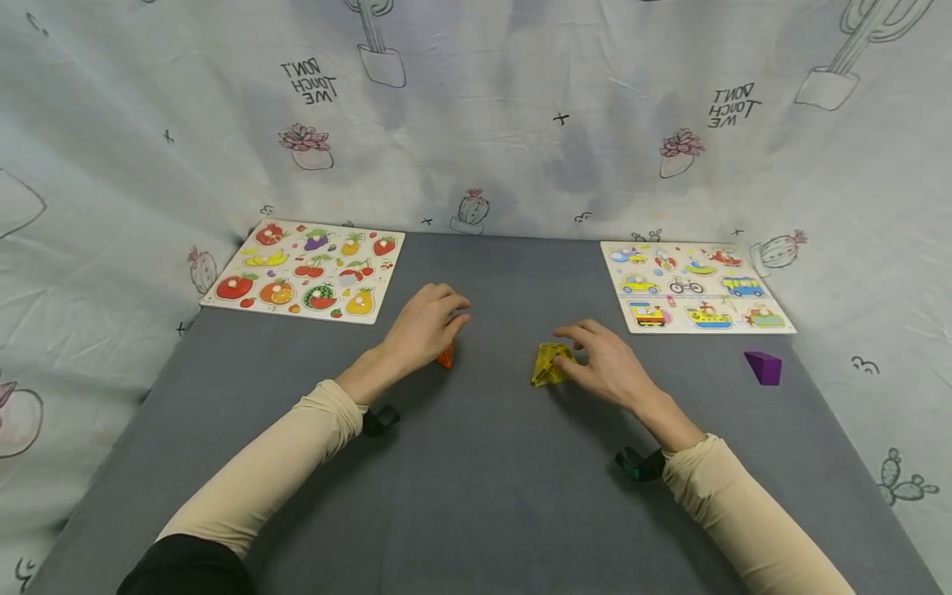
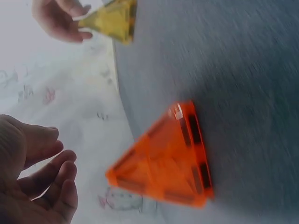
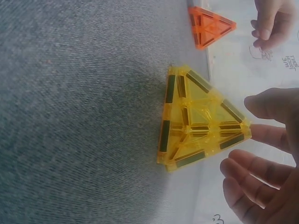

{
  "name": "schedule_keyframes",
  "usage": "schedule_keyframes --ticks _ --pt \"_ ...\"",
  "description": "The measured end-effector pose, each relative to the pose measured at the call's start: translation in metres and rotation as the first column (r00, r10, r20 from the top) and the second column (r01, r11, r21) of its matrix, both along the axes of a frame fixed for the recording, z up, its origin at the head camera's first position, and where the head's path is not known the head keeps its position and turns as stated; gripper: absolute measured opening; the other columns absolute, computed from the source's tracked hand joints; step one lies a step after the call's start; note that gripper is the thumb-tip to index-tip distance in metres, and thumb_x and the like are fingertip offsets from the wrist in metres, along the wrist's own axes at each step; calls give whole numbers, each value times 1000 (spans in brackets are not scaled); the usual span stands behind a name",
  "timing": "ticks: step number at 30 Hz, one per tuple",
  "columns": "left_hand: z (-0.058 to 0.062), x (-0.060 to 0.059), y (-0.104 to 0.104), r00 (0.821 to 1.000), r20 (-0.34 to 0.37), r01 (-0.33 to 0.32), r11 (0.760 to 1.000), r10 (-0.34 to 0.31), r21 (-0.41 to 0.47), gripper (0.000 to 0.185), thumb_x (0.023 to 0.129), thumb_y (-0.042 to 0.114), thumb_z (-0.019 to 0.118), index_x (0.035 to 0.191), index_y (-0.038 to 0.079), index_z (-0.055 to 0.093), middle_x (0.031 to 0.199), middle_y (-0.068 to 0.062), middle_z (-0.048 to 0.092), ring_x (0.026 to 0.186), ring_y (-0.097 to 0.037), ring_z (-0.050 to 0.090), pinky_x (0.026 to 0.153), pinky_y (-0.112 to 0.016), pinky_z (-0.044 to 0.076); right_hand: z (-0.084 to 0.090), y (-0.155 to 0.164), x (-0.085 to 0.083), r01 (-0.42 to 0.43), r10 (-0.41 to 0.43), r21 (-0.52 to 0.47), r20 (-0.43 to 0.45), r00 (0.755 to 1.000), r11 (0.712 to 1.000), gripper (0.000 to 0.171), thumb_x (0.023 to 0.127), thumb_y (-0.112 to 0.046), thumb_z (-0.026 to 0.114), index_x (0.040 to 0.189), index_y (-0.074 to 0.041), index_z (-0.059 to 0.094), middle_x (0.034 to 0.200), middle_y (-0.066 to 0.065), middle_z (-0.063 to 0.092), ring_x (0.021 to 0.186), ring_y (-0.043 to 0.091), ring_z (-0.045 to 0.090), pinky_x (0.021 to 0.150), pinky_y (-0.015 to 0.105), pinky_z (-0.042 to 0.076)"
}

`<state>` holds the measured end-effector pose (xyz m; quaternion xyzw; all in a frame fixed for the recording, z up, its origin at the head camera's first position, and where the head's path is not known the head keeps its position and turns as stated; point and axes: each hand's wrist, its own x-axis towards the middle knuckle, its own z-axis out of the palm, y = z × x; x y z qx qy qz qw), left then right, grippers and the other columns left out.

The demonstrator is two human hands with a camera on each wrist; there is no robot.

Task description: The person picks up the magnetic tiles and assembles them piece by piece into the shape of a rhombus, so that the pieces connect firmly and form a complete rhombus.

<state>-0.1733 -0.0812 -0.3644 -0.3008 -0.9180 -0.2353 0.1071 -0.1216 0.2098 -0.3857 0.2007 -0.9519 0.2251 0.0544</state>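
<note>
Grey felt tabletop (image 1: 476, 496) carries everything, with a fruit peg-puzzle board (image 1: 305, 271) at its far left corner, a vehicle peg-puzzle board (image 1: 695, 285) at its far right corner, and a small purple plastic wedge (image 1: 763, 367) near the right edge.

Toward the middle sits the yellow translucent magnetic-tile pyramid (image 1: 552, 364), resting on one face with its apex pointing up; it has no real long axis, being about as wide as it is tall. It lies just left of my right hand (image 1: 610, 364), whose fingers are spread and relaxed, one fingertip (image 3: 261, 133) touching or nearly touching the apex; I cannot tell which. Nothing is clamped.

Left of it, apart from it, stands the smaller orange translucent magnetic-tile pyramid (image 1: 445, 356), also base down and apex up. My left hand (image 1: 426, 324) hovers over it, hiding most of it from above; the wrist view shows my fingers (image 2: 51, 177) loosely curled and apart, clear of the orange tiles. Each pyramid is nearest its own hand.
</note>
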Motion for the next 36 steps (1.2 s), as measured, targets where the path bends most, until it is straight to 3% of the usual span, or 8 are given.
schedule_keyframes --ticks 8,16,24,36 --pt "-2 -6 -22 996 73 -41 999 42 -5 28 94 18 66 117 2 69 111 -14 65 98 -29 59 83 -39 50 3 1 -3 -67 67 0 -32 997 998 30 91 -20 69 119 -8 69 116 10 66 92 23 63 75 40 52" --pt "-11 -8 -29 989 139 -39 998 45 -45 33 96 17 64 124 1 67 117 -16 65 103 -31 60 84 -41 50 1 1 -5 -115 115 -8 -40 993 993 21 90 -17 70 109 -8 75 111 10 68 101 27 65 84 45 53" --pt "-20 -9 -31 993 116 -7 999 3 36 23 93 10 65 113 0 72 106 -15 69 98 -30 64 86 -43 52 -2 1 -6 -127 125 -32 -48 991 991 16 88 -10 71 102 -5 77 105 10 70 94 25 67 77 41 54" --pt "-24 -9 -32 996 93 3 999 -8 46 17 91 9 68 104 1 76 98 -13 72 92 -29 65 85 -42 51 -2 2 -6 -88 83 -85 -52 995 993 15 91 -8 66 100 -4 77 100 9 70 87 21 66 71 36 53"
